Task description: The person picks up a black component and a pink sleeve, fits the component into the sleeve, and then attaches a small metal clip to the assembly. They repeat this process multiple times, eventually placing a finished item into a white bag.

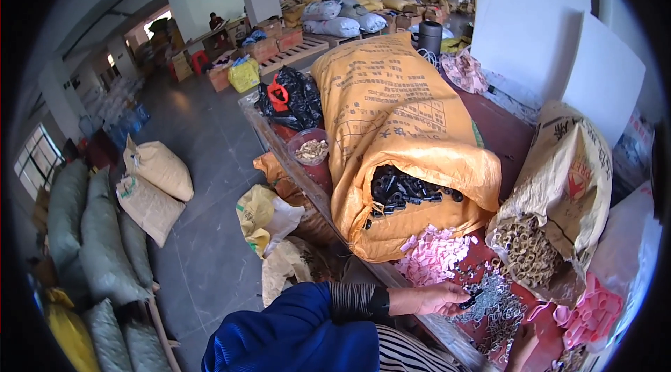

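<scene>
An orange sack point(388, 103) holds black parts point(400, 189); a tan sack point(563, 162), rings point(524, 249).

A red table point(504, 131) bears sacks point(395, 110), pink pieces point(432, 256) and metal bits point(495, 300).

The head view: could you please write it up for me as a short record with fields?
Holding: left hand, a small black piece at the fingertips
Other hand: right hand, partly in view beside small metal pieces; grip unclear
Main sack: orange sack, lying on the dark red table, black parts in its open mouth
Second sack: tan sack, ring-like pieces at its mouth
Loose pile: pink pieces
Table's left edge: black plastic bag, bowl
</scene>
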{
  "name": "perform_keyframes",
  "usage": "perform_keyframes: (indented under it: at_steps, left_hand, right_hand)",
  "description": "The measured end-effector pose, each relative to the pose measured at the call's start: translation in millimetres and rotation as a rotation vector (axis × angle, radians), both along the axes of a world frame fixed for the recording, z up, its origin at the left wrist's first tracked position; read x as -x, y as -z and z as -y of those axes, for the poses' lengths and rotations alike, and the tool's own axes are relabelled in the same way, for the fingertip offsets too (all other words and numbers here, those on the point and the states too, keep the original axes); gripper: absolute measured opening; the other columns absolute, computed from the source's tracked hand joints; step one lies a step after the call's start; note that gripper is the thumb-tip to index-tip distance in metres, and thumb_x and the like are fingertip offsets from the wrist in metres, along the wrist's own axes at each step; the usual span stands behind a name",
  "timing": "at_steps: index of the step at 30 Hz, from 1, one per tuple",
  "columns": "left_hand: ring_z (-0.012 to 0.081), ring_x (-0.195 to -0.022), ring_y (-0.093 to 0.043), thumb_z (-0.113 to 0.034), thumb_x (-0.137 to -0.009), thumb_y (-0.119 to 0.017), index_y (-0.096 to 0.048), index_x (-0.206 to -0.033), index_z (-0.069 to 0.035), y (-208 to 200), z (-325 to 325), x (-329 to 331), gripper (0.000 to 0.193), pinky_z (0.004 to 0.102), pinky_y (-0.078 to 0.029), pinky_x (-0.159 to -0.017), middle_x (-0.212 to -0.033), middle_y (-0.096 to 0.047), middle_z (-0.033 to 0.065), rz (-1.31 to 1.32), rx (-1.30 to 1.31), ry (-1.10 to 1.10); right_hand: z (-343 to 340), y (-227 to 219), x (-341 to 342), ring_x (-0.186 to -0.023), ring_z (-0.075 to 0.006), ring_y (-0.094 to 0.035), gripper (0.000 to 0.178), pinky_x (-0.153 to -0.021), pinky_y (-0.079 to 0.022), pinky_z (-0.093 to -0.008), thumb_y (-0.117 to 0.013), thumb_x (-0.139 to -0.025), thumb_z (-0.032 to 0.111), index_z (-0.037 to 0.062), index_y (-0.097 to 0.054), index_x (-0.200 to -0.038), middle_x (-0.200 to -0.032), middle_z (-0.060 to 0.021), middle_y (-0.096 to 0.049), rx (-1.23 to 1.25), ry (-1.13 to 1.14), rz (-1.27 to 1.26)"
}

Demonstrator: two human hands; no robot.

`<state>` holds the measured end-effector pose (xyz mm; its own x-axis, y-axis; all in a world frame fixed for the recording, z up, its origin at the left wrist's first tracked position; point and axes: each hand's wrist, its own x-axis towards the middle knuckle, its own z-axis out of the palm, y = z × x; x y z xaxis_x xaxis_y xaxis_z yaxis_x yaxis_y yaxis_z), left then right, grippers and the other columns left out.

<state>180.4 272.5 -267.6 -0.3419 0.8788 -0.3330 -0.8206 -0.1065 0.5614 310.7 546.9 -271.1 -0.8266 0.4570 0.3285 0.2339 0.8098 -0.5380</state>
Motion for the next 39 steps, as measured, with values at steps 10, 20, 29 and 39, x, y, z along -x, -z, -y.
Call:
perform_keyframes:
  at_steps: [10, 20, 29, 39]
  left_hand:
    - [0.0122, -0.087, -0.053, -0.017, -0.081, -0.053, -0.05, -0.092, -0.005, -8.0, -52.9, -3.2, 0.017, 0.0231, -0.044, -0.076, -0.091, -0.055, 0.0027, 0.042, -0.093, 0.014]
    - [0.0111, -0.095, -0.048, -0.015, -0.082, -0.05, -0.047, -0.103, -0.004, -2.2, -61.8, -1.5, 0.024, 0.0265, -0.041, -0.084, -0.097, -0.05, 0.0005, 0.042, -0.13, -0.003]
    - [0.0164, -0.086, -0.054, -0.004, -0.078, -0.053, -0.049, -0.099, -0.004, 7.4, -52.7, -10.7, 0.02, 0.0299, -0.046, -0.077, -0.091, -0.054, 0.0061, 0.063, -0.148, -0.199]
    - [0.0253, -0.094, -0.053, -0.01, -0.082, -0.048, -0.049, -0.103, -0.006, -10.4, -20.2, 2.1, 0.022, 0.0341, -0.042, -0.084, -0.099, -0.055, 0.014, -0.099, -0.247, -0.22]
  right_hand:
    - [70.5, -19.3, 29.1, -0.046, -0.0065, -0.038, 0.015, -0.042, -0.031, -0.0213, -0.05, -0.08, 0.007, 0.0029, -0.044, -0.066, -0.054, 0.0003, -0.046, 0.529, -0.201, -0.122]
    - [73.7, -12.7, 37.5, -0.051, -0.0071, -0.042, 0.016, -0.047, -0.035, -0.0204, -0.051, -0.082, 0.01, 0.0015, -0.045, -0.069, -0.056, -0.0014, -0.049, 0.804, -0.197, -0.118]
    - [89.9, -34.0, 28.8, -0.052, -0.0095, -0.047, 0.011, -0.048, -0.038, -0.0215, -0.048, -0.081, 0.008, -0.0001, -0.049, -0.073, -0.059, -0.0031, -0.05, 0.746, -0.176, -0.061]
    - [102.4, -37.9, 45.9, -0.059, -0.005, -0.042, 0.014, -0.054, -0.034, -0.0181, -0.048, -0.084, 0.017, 0.0044, -0.048, -0.077, -0.064, 0.0021, -0.045, 1.239, -0.261, 0.061]
